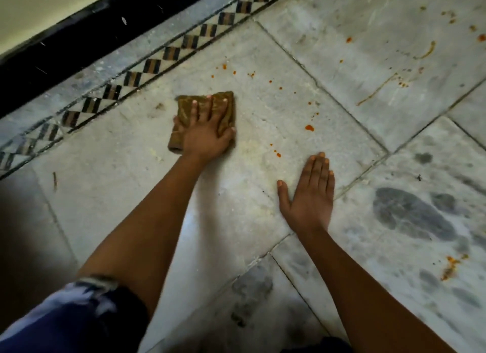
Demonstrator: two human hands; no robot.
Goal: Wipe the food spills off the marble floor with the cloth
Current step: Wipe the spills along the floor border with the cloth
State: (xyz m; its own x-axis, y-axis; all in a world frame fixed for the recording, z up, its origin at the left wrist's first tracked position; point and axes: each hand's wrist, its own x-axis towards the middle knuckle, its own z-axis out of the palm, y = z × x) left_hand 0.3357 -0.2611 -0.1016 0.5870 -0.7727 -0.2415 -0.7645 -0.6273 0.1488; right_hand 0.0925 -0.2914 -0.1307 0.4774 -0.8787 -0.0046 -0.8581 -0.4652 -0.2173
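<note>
Left grip lies spread on the folded cloth, fingers straight, pressing it to the floor near the patterned border. Right grip rests flat beside it, fingers together, holding nothing. Orange spills dot the marble between and beyond them.

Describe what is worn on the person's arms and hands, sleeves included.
Both hands, the left hand and the right hand, are bare: no gloves, and no rings or watch that show. Both forearms are uncovered. At the left elbow sits a pushed-up sleeve, dark blue with pale patches and a lighter cuff. No sleeve shows on the right arm.
</note>
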